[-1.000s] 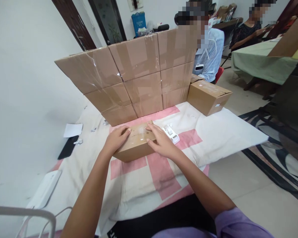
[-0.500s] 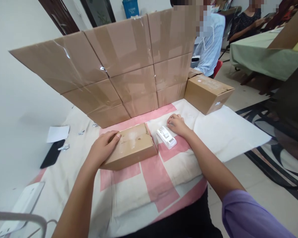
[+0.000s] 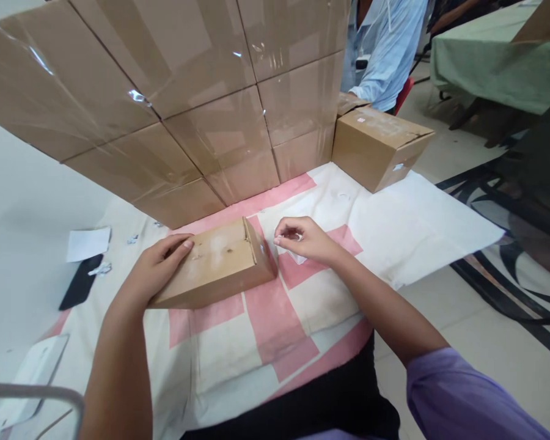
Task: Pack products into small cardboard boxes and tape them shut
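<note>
A small cardboard box (image 3: pixel 215 256) lies on the pink-and-white cloth (image 3: pixel 275 324). Its left end is gripped by my left hand (image 3: pixel 158 266), the thumb on the top face and the fingers over the far edge. Just right of the box, my right hand (image 3: pixel 307 238) is closed in a pinch. Something small and whitish shows at its fingertips, too small to make out. Beneath that hand sits a white tape dispenser (image 3: pixel 299 258), mostly covered by it.
A tall panel of taped cardboard boxes (image 3: pixel 201 104) stands at the back. Right of it is another cardboard box (image 3: pixel 380 143), near a seated person in a light blue sleeve (image 3: pixel 385 67). On the left lie a black phone-like slab (image 3: pixel 80 284), white paper (image 3: pixel 88 244) and crumpled scraps (image 3: pixel 101 269).
My right hand has moved left from beyond the dispenser to over it, near the box's right end, with its fingers now pinched. The view has tilted down; my left hand keeps its hold.
</note>
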`<state>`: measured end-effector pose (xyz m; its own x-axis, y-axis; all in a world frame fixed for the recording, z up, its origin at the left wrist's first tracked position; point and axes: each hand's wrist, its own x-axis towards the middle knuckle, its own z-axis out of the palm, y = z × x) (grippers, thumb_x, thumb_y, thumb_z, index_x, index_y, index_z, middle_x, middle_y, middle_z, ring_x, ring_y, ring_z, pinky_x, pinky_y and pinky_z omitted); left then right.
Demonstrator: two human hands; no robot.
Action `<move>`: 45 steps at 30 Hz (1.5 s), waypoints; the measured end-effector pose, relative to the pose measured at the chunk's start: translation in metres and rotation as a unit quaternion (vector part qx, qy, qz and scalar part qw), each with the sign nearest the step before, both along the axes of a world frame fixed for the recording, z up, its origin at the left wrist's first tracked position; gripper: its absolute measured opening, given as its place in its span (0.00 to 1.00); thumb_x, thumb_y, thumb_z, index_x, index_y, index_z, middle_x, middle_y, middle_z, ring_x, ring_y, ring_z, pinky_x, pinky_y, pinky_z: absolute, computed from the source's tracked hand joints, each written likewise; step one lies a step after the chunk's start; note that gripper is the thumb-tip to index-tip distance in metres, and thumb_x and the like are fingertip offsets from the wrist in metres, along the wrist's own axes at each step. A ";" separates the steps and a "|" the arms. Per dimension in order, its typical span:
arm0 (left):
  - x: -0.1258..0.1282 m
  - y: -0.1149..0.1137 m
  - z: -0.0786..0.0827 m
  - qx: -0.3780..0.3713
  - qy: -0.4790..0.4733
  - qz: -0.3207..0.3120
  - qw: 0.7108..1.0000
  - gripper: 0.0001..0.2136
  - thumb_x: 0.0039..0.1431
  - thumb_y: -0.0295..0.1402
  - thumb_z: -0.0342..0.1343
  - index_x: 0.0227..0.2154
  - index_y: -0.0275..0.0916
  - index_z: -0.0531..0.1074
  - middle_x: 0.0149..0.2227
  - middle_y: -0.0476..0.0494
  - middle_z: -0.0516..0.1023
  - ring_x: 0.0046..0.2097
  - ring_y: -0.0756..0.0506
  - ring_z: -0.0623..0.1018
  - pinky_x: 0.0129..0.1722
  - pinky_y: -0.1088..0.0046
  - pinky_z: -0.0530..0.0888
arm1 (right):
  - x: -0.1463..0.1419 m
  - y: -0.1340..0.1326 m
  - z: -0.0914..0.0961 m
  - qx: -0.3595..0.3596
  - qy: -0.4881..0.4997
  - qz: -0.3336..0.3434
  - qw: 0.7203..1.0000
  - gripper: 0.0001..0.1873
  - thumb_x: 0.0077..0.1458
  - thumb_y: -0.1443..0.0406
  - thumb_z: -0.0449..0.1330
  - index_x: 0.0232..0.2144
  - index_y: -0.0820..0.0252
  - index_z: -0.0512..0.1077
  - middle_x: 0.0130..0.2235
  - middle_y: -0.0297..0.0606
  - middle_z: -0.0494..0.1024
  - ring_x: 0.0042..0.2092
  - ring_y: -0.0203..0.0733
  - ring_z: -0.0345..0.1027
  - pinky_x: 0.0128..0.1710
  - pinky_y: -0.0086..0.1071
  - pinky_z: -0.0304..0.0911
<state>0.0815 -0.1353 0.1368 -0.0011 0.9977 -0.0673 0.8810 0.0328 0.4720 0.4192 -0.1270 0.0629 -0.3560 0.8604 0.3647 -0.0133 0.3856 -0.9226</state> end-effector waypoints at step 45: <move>-0.014 0.021 0.007 -0.016 0.036 -0.131 0.991 0.23 0.62 0.53 0.51 0.42 0.40 0.79 0.49 0.41 0.80 0.50 0.39 0.75 0.52 0.66 0.69 | -0.042 -0.016 -0.039 -0.078 -0.057 0.138 0.986 0.25 0.48 0.54 0.73 0.35 0.55 0.61 0.36 0.29 0.69 0.35 0.38 0.65 0.33 0.30 0.57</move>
